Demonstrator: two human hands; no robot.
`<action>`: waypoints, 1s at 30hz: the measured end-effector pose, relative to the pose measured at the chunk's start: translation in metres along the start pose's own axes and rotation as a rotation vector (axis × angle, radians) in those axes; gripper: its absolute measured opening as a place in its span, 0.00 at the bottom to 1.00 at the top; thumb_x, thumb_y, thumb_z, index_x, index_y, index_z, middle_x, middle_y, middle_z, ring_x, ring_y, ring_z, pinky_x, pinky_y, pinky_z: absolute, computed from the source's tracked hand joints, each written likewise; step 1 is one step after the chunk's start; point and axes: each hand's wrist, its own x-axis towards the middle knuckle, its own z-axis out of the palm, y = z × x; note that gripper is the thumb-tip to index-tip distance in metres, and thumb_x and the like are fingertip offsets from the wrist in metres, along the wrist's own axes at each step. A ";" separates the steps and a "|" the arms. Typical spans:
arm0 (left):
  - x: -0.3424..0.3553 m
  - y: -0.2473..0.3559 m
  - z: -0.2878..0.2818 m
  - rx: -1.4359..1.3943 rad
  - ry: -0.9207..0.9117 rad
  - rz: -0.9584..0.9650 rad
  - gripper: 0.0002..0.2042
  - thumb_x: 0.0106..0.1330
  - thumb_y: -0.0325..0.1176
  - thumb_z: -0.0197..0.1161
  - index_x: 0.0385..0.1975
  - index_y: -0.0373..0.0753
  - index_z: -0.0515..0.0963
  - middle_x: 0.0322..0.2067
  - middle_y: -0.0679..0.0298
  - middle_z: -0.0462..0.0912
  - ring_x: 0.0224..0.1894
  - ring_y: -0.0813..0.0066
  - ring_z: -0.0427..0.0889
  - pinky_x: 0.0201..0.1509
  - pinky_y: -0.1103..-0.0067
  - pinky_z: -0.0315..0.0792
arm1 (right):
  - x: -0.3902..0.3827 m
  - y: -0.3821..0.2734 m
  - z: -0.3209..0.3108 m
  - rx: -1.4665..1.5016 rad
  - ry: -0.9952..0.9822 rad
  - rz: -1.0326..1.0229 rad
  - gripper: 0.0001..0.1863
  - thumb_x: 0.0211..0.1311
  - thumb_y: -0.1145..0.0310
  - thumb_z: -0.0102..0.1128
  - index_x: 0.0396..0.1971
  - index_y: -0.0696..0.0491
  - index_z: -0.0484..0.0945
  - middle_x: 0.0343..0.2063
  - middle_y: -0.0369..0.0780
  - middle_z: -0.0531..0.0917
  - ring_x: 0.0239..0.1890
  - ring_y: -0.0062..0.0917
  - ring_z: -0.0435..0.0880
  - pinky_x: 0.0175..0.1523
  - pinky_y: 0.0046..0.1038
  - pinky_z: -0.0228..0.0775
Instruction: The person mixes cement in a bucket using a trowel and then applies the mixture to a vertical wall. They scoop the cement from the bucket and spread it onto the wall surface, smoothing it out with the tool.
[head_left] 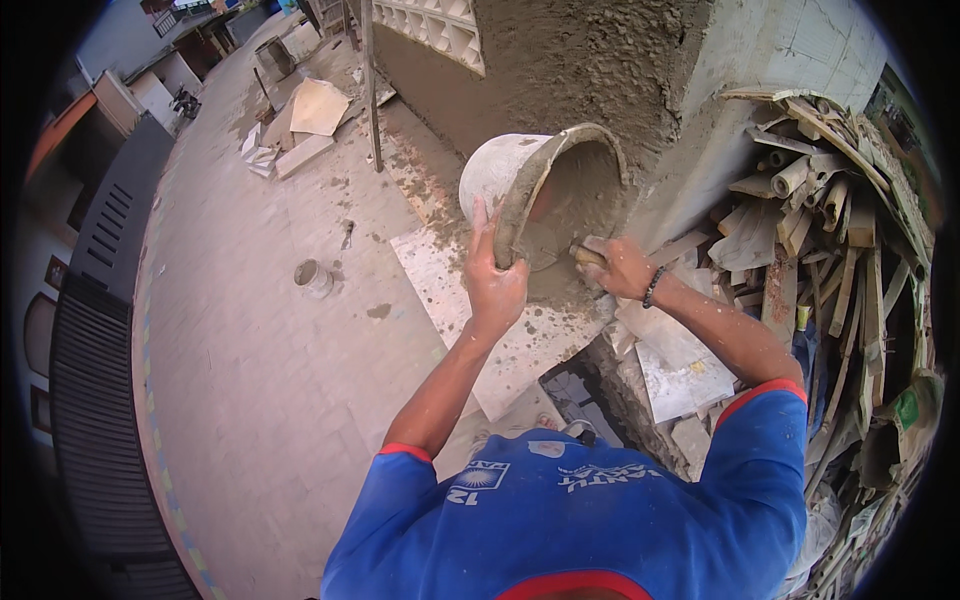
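A white bucket (492,172), its rim crusted with grey mortar, is tipped on its side with the mouth facing me and to the right. My left hand (496,288) grips the near left part of the rim, fingers on the outer wall and thumb at the edge. Wet mortar (578,215) coats the inside. At the lower right of the mouth, my right hand (624,268) is closed round a short tan-handled tool (590,257); its working end is hidden. Beneath the bucket lies a pale, mortar-spattered board (440,280).
A freshly plastered wall (570,70) rises behind the bucket. To my right is a heap of scrap wood (800,220), with broken rubble (690,440) closer in. A small pot (314,279) stands on the paving at left; a wooden post (372,100) leans beyond it.
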 end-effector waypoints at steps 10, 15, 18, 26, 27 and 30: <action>0.019 -0.026 -0.024 -0.396 0.294 -0.176 0.26 0.51 0.17 0.51 0.54 0.29 0.70 0.44 0.61 0.78 0.45 0.75 0.75 0.53 0.79 0.68 | 0.030 -0.022 -0.080 0.080 0.012 -0.121 0.19 0.59 0.58 0.60 0.45 0.56 0.77 0.33 0.53 0.82 0.39 0.52 0.80 0.43 0.43 0.73; 0.022 -0.026 -0.041 -0.485 0.399 -0.216 0.28 0.49 0.14 0.50 0.56 0.30 0.69 0.47 0.60 0.77 0.48 0.73 0.75 0.56 0.79 0.66 | 0.048 -0.051 -0.192 -0.033 0.059 -0.252 0.24 0.55 0.56 0.69 0.45 0.57 0.76 0.35 0.48 0.82 0.39 0.42 0.82 0.45 0.37 0.73; 0.017 -0.038 -0.052 -0.454 0.447 -0.213 0.28 0.48 0.13 0.49 0.56 0.30 0.69 0.47 0.60 0.77 0.48 0.72 0.76 0.56 0.79 0.66 | 0.058 -0.087 -0.260 -0.141 0.076 -0.165 0.32 0.45 0.55 0.76 0.44 0.57 0.71 0.32 0.48 0.79 0.38 0.36 0.81 0.43 0.35 0.72; -0.013 -0.056 -0.067 -0.420 0.557 -0.297 0.29 0.48 0.13 0.49 0.56 0.30 0.68 0.48 0.59 0.77 0.49 0.71 0.75 0.58 0.78 0.66 | 0.073 -0.177 -0.368 -0.250 0.205 -0.391 0.26 0.50 0.53 0.73 0.35 0.56 0.69 0.23 0.35 0.74 0.22 0.16 0.76 0.24 0.21 0.70; -0.017 -0.058 -0.070 -0.391 0.562 -0.318 0.29 0.48 0.13 0.49 0.56 0.30 0.68 0.48 0.59 0.77 0.49 0.71 0.75 0.58 0.78 0.66 | 0.072 -0.186 -0.385 -0.184 0.110 -0.389 0.27 0.52 0.47 0.71 0.34 0.57 0.73 0.24 0.34 0.74 0.22 0.14 0.77 0.23 0.19 0.72; -0.026 -0.072 -0.068 -0.377 0.573 -0.389 0.29 0.48 0.13 0.49 0.56 0.30 0.67 0.48 0.59 0.76 0.49 0.70 0.75 0.58 0.78 0.66 | 0.073 -0.200 -0.428 -0.254 0.114 -0.562 0.28 0.58 0.45 0.64 0.41 0.58 0.78 0.24 0.34 0.75 0.23 0.15 0.77 0.27 0.18 0.72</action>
